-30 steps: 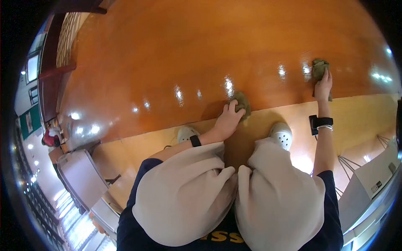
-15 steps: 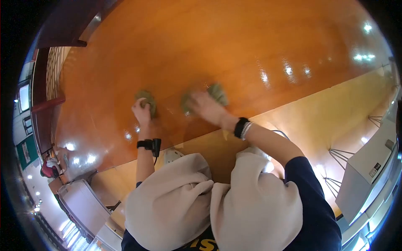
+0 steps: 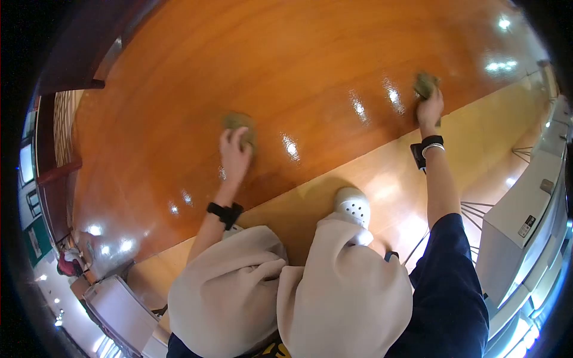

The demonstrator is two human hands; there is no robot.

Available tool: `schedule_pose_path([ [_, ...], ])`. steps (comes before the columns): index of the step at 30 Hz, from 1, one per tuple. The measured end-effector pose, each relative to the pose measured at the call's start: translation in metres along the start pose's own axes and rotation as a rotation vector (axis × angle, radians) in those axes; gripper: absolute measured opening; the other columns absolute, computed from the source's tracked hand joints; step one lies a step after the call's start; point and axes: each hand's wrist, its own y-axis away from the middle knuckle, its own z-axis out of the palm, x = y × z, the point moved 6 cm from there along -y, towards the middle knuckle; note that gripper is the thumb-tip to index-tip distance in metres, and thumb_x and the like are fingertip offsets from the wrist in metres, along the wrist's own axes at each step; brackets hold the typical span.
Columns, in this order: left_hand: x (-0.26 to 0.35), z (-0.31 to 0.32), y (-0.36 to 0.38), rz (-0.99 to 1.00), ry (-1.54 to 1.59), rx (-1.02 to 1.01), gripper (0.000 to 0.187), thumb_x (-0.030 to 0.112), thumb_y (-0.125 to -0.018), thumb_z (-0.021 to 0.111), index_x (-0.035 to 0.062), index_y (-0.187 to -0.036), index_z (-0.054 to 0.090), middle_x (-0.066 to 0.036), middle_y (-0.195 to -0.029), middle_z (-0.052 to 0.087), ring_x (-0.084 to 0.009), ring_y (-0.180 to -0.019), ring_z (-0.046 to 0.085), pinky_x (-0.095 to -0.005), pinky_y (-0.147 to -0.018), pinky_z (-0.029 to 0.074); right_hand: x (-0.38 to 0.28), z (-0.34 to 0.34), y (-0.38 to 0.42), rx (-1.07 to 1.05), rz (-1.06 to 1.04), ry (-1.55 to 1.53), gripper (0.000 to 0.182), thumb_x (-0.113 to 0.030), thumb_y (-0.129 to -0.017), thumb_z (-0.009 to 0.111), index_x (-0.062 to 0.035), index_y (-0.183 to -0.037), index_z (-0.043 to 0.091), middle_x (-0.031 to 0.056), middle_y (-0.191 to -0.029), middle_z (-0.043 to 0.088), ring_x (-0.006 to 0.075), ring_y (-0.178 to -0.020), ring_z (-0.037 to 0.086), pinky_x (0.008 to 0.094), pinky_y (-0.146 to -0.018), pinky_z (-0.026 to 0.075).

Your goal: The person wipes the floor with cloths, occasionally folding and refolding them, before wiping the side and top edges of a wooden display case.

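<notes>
Beneath both hands lies a glossy orange-brown floor (image 3: 191, 77), its sheen broken by bright light reflections. My left hand (image 3: 236, 156) presses a folded olive-green cloth (image 3: 242, 122) onto it, left of the middle, fingers curled over the cloth. Far to the right, near the seam with the paler floor, my right hand (image 3: 431, 112) grips a second olive-green cloth (image 3: 425, 85). The fingers there are partly hidden. Each wrist wears a black strap, and the right one also has a light bracelet.
A paler yellow floor (image 3: 310, 191) borders the glossy one, with my white clog (image 3: 353, 206) on it. To the right stand white cabinets (image 3: 519, 215) and thin metal legs. Dark wooden furniture (image 3: 83, 53) rises at upper left; a person in red (image 3: 70, 262) is at far left.
My right hand has swept its cloth from the middle far out to the right. My left hand has shifted slightly right and forward with its cloth. A clog has come into fuller view.
</notes>
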Motion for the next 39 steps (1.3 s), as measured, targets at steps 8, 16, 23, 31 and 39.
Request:
schedule_pose_path([
  [8, 0.074, 0.029, 0.04, 0.175, 0.295, -0.408, 0.04, 0.001, -0.076, 0.058, 0.0163, -0.113, 0.056, -0.015, -0.125, 0.04, -0.0345, -0.112, 0.044, -0.0382, -0.094, 0.038, -0.114, 0.041, 0.075, -0.161, -0.236, 0.14, 0.043, -0.008, -0.083, 0.043, -0.0035, -0.125, 0.046, 0.0195, -0.131, 0.043, 0.0342, -0.123, 0.037, 0.047, -0.105, 0.026],
  [16, 0.077, 0.019, 0.033, 0.137, 0.129, -0.483, 0.046, -0.006, -0.073, 0.056, 0.0135, -0.114, 0.055, -0.012, -0.128, 0.038, -0.0303, -0.118, 0.042, -0.0333, -0.097, 0.037, -0.247, 0.047, 0.163, -0.411, -1.036, -0.066, 0.036, -0.014, -0.076, 0.053, -0.0027, -0.11, 0.059, 0.0141, -0.127, 0.047, 0.0285, -0.12, 0.041, 0.0383, -0.101, 0.034],
  [23, 0.072, 0.001, 0.081, -0.184, 0.096, -0.501, 0.04, -0.002, -0.068, 0.055, 0.0098, -0.106, 0.06, -0.013, -0.113, 0.051, -0.0291, -0.112, 0.047, -0.0353, -0.095, 0.037, -0.106, 0.032, 0.056, -0.369, -0.789, -0.181, 0.038, -0.007, -0.077, 0.05, -0.0058, -0.115, 0.053, 0.0132, -0.121, 0.051, 0.0287, -0.105, 0.051, 0.0377, -0.088, 0.041],
  [31, 0.135, -0.001, 0.031, -0.184, 0.331, -0.354, 0.04, -0.005, -0.067, 0.048, 0.0074, -0.104, 0.06, -0.012, -0.106, 0.053, -0.0252, -0.103, 0.05, -0.0324, -0.092, 0.038, 0.152, -0.026, -0.091, 0.051, -0.148, 0.024, 0.048, 0.01, -0.067, 0.048, -0.0045, -0.111, 0.059, 0.0217, -0.121, 0.051, 0.0383, -0.113, 0.046, 0.0408, -0.098, 0.036],
  [39, 0.291, 0.028, -0.026, 0.106, 0.668, -0.435, 0.039, -0.002, -0.07, 0.05, 0.0071, -0.108, 0.058, -0.011, -0.101, 0.054, -0.0245, -0.1, 0.051, -0.032, -0.09, 0.039, 0.031, 0.004, -0.004, -0.085, -0.198, -0.042, 0.043, 0.003, -0.066, 0.052, -0.0061, -0.107, 0.06, 0.0244, -0.124, 0.047, 0.0409, -0.114, 0.044, 0.0453, -0.099, 0.035],
])
